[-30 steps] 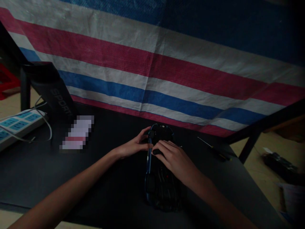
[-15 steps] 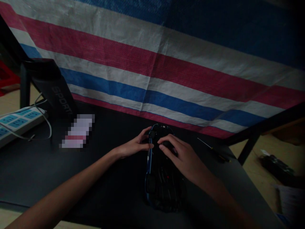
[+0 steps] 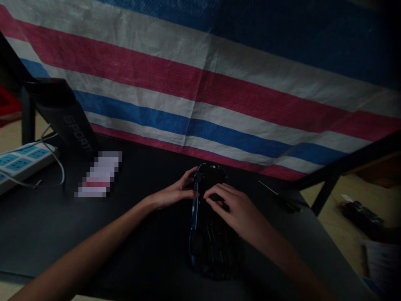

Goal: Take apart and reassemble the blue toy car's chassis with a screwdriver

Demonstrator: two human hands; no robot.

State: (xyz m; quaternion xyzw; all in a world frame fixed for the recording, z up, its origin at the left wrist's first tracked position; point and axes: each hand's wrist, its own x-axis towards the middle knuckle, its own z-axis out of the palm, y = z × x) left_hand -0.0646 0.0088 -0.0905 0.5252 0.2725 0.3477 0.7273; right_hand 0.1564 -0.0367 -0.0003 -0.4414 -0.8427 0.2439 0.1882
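A dark blue toy car [image 3: 214, 246] lies upside down on the black table, its wheels and dark underside facing up. My left hand [image 3: 177, 193] grips the car's left edge, thumb on the underside rim and fingers near the far left wheel. Over the middle of the underside is my right hand [image 3: 236, 205], its thumb and fingers curled around a small dark thing. That thing is too dark and too covered to name. To the right lies a screwdriver [image 3: 291, 205] with a thin metal shaft and dark handle.
A white power strip [image 3: 34, 161] with blue sockets and a white cable stands at the left. Beside it are a black "SPORT" bottle [image 3: 72, 121] and a blurred-out phone-like rectangle [image 3: 98, 173]. A striped tarp [image 3: 188, 83] hangs behind the table [image 3: 140, 259].
The view has shifted slightly. My right hand has moved a little down and left over the car's underside, still curled. My left hand keeps its grip on the car's edge.
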